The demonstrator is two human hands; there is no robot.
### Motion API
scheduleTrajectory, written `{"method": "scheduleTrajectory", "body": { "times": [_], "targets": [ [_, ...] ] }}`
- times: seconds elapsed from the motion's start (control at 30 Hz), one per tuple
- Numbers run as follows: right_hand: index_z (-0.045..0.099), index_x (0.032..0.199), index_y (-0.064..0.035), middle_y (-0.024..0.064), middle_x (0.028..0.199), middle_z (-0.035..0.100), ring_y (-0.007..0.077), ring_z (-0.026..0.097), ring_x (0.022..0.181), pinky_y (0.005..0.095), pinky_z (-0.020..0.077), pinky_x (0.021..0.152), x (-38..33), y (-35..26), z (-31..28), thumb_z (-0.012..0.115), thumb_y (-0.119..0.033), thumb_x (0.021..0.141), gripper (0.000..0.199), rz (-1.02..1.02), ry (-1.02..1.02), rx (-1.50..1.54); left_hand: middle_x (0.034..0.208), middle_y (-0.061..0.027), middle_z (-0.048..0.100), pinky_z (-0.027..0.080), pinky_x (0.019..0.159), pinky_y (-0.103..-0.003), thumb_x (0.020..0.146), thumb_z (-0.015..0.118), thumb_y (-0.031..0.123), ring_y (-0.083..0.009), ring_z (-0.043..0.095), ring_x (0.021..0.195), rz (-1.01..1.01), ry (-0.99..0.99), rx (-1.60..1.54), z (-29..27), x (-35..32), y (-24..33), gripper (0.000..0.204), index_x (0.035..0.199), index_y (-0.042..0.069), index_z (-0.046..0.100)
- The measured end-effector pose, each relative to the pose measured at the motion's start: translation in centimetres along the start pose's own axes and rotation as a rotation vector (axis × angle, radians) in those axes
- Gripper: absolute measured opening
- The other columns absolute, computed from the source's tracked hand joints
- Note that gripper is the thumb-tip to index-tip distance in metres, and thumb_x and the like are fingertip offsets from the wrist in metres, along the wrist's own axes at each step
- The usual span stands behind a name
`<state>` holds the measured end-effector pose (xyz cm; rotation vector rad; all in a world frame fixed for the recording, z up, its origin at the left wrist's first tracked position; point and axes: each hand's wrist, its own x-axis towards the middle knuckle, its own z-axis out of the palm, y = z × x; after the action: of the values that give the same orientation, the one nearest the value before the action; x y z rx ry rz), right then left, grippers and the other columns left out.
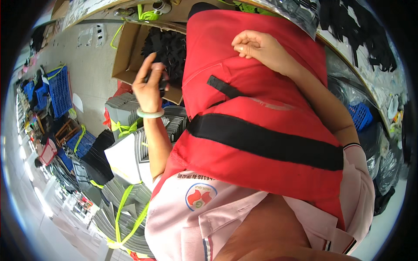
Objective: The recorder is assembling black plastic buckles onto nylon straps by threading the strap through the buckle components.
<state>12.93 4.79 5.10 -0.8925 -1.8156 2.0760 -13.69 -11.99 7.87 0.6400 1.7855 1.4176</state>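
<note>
— What's in the box?
— A cardboard box [130, 56] of black pieces [167, 45]. My left hand [148, 85], arm raised, pinches one small black piece [162, 81] at its near edge.
— And the right?
— My right hand [254, 45] rests loosely curled, holding nothing, on the red vest [261, 130]. Bare floor [89, 65] lies left.

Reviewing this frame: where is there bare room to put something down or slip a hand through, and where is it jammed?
Bare grey floor lies open between the blue crates and the cardboard box. Crowded: bundled grey stacks at lower left, and black pieces fill the box where the left hand grips one. The right hand rests on the red vest.
</note>
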Motion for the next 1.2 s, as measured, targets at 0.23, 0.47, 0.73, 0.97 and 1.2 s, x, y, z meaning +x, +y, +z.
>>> {"method": "scheduleTrajectory", "body": {
  "times": [0.23,0.47,0.73,0.97,1.2],
  "targets": [
    [0.063,0.104,-0.0029,0.0022,0.082,0.060,0.0071,0.055,0.071,0.0211,0.0448,0.063,0.1,-3.8,2.7,0.061,-0.007,0.088,0.017,-0.222,-0.109,-0.270,0.091,-0.0023,0.064,0.048,0.075,-0.019,0.084,0.064,0.000,-0.0077,0.060,0.081,0.149,-0.644,-0.051,10.6,-1.1,-1.4,0.044,0.127,0.002,0.054],
    [0.064,0.101,0.0015,0.0026,0.078,0.062,0.0066,0.058,0.068,0.0210,0.0487,0.063,-1.5,-1.9,-1.7,0.055,-0.014,0.094,0.020,-0.014,0.095,0.085,0.079,-0.0029,0.058,0.040,0.041,-0.020,0.094,0.058,0.014,-0.0094,0.055,0.060,-0.453,-0.794,-0.531,11.5,1.7,-0.7,0.034,0.125,0.001,0.054],
    [0.066,0.105,-0.0074,0.0078,0.095,0.064,0.0230,0.063,0.087,0.0297,0.0505,0.078,-2.8,-1.5,-2.8,0.062,-0.005,0.083,0.023,-0.572,0.135,-0.668,0.084,-0.0041,0.052,0.036,0.042,-0.020,0.096,0.054,0.030,-0.0134,0.051,0.066,-0.824,-1.108,-0.665,13.3,2.3,-0.7,0.034,0.111,0.000,0.054],
    [0.067,0.100,-0.0069,0.0087,0.097,0.066,0.0260,0.064,0.088,0.0321,0.0511,0.077,-6.0,-6.5,-13.6,0.057,-0.011,0.087,0.016,-0.458,0.793,-0.829,0.091,-0.0073,0.055,0.048,0.049,-0.024,0.097,0.052,0.030,-0.0198,0.056,0.078,-0.762,-0.971,-0.921,14.8,2.7,-1.9,0.026,0.102,0.004,0.055],
    [0.069,0.102,-0.0126,0.0028,0.110,0.062,0.0235,0.060,0.098,0.0318,0.0476,0.086,-9.0,-2.2,-22.3,0.062,-0.007,0.083,0.020,-0.212,0.752,-1.302,0.092,-0.0048,0.056,0.046,0.052,-0.024,0.097,0.052,0.030,-0.0184,0.054,0.079,-0.888,-0.861,-0.829,16.0,3.2,-2.1,0.024,0.104,0.007,0.056]
  ]
}}
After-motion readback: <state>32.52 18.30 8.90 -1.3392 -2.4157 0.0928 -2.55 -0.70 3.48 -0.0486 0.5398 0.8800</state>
